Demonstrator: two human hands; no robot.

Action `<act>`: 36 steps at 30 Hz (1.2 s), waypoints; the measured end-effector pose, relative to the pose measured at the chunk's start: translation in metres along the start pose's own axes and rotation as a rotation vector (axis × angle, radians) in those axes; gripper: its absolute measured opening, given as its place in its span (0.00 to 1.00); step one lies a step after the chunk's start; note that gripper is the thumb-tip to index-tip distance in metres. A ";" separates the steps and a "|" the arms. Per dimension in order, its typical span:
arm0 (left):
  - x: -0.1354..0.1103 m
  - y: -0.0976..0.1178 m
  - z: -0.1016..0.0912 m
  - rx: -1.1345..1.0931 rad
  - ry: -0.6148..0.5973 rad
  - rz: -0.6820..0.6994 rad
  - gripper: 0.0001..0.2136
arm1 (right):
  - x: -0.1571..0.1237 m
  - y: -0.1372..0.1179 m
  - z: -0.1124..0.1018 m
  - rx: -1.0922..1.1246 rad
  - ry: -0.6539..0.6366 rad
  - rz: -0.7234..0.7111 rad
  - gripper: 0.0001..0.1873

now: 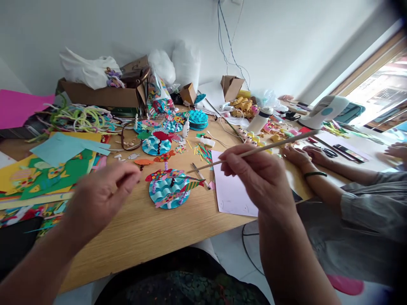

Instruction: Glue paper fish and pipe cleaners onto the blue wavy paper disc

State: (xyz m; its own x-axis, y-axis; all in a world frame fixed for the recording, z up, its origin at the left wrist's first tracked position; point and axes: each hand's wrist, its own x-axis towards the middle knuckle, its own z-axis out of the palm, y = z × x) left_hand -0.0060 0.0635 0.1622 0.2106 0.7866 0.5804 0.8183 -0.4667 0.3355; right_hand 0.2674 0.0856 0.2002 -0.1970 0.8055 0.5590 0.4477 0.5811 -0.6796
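Observation:
My right hand [257, 176] pinches a long thin wooden stick [273, 146] that runs from near the blue paper disc up to the right. My left hand [103, 195] hovers over the wooden table [136, 228] with fingers curled together in a pinch; whether anything is in them does not show. Between the hands lies a round blue wavy paper disc [170, 190] with colourful paper fish standing on it. A white sheet of paper [232, 192] lies under my right hand.
Another person's hands [300, 154] and grey sleeve rest on the table at the right. Coloured paper sheets [47, 169] pile up at the left. More blue discs [157, 144], cardboard boxes [101, 95], a white bottle [260, 118], scissors and scraps crowd the back.

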 end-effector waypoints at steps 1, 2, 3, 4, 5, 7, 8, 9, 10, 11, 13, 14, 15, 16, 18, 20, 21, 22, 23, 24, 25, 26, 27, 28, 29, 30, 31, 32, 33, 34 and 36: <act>-0.015 -0.013 0.015 -0.015 -0.070 0.024 0.08 | -0.001 0.001 0.005 0.005 -0.055 0.026 0.08; -0.029 -0.025 0.030 -0.022 -0.124 0.035 0.09 | -0.001 0.003 0.011 -0.009 -0.108 0.045 0.07; -0.042 -0.035 0.044 -0.021 -0.152 0.046 0.10 | -0.001 0.003 0.018 -0.032 -0.158 0.057 0.07; -0.054 -0.043 0.056 -0.017 -0.183 0.065 0.11 | -0.001 0.004 0.025 -0.056 -0.204 0.062 0.06; -0.063 -0.050 0.066 -0.001 -0.210 0.090 0.12 | 0.000 0.004 0.033 -0.077 -0.246 0.061 0.06; -0.075 -0.058 0.081 0.040 -0.253 0.127 0.14 | 0.001 0.006 0.047 -0.107 -0.315 0.044 0.07; -0.078 -0.061 0.086 0.058 -0.269 0.146 0.15 | 0.001 0.007 0.053 -0.123 -0.342 0.037 0.08; -0.080 -0.064 0.090 0.073 -0.288 0.157 0.16 | 0.002 0.009 0.058 -0.145 -0.363 0.037 0.09; -0.081 -0.066 0.093 0.083 -0.305 0.167 0.17 | 0.002 0.011 0.062 -0.166 -0.377 0.044 0.09; -0.081 -0.068 0.096 0.087 -0.318 0.173 0.18 | 0.002 0.013 0.066 -0.188 -0.387 0.057 0.09; -0.083 -0.071 0.101 0.087 -0.332 0.177 0.19 | 0.001 0.016 0.071 -0.233 -0.399 0.088 0.09; -0.084 -0.071 0.103 0.085 -0.336 0.176 0.20 | 0.001 0.017 0.074 -0.255 -0.404 0.103 0.08; -0.085 -0.072 0.105 0.083 -0.339 0.174 0.20 | 0.001 0.018 0.076 -0.278 -0.411 0.114 0.07; -0.086 -0.072 0.106 0.082 -0.342 0.172 0.21 | 0.001 0.018 0.078 -0.305 -0.419 0.123 0.07; -0.088 -0.072 0.109 0.073 -0.352 0.169 0.21 | 0.002 0.018 0.082 -0.362 -0.443 0.135 0.07; -0.090 -0.072 0.110 0.060 -0.355 0.158 0.21 | 0.002 0.019 0.085 -0.405 -0.471 0.134 0.08; -0.091 -0.072 0.111 0.054 -0.354 0.151 0.21 | 0.002 0.020 0.086 -0.417 -0.482 0.133 0.08; -0.092 -0.072 0.111 0.052 -0.349 0.144 0.21 | 0.002 0.021 0.087 -0.426 -0.492 0.132 0.08; -0.092 -0.072 0.112 0.053 -0.341 0.137 0.21 | 0.002 0.022 0.088 -0.431 -0.500 0.132 0.09; -0.093 -0.072 0.113 0.057 -0.332 0.134 0.21 | 0.002 0.023 0.089 -0.439 -0.506 0.135 0.09; -0.093 -0.071 0.113 0.063 -0.325 0.132 0.20 | 0.002 0.023 0.090 -0.450 -0.510 0.139 0.09; -0.093 -0.071 0.113 0.067 -0.320 0.132 0.20 | 0.002 0.024 0.091 -0.462 -0.512 0.145 0.09; -0.093 -0.071 0.114 0.069 -0.318 0.135 0.20 | 0.001 0.025 0.092 -0.472 -0.514 0.149 0.09; -0.094 -0.071 0.114 0.069 -0.318 0.139 0.20 | 0.001 0.025 0.093 -0.482 -0.516 0.151 0.09; -0.094 -0.071 0.114 0.066 -0.321 0.144 0.20 | 0.001 0.026 0.093 -0.492 -0.519 0.154 0.09; -0.095 -0.071 0.114 0.062 -0.322 0.147 0.20 | 0.001 0.026 0.094 -0.502 -0.523 0.155 0.09; -0.095 -0.071 0.114 0.057 -0.320 0.149 0.20 | 0.001 0.026 0.095 -0.510 -0.530 0.155 0.09; -0.096 -0.072 0.114 0.054 -0.317 0.150 0.21 | 0.001 0.026 0.096 -0.518 -0.537 0.156 0.10; -0.097 -0.072 0.115 0.052 -0.312 0.151 0.21 | 0.002 0.026 0.096 -0.524 -0.545 0.157 0.10; -0.097 -0.073 0.115 0.048 -0.307 0.152 0.21 | 0.002 0.026 0.097 -0.529 -0.550 0.157 0.10; -0.098 -0.073 0.115 0.037 -0.301 0.153 0.21 | 0.003 0.026 0.098 -0.533 -0.561 0.158 0.10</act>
State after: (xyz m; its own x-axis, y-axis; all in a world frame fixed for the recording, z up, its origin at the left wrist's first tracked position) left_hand -0.0249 0.0665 -0.0042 0.4764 0.7952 0.3751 0.7827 -0.5779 0.2311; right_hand 0.1927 0.1148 0.1374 -0.4435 0.8946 0.0550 0.8367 0.4353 -0.3324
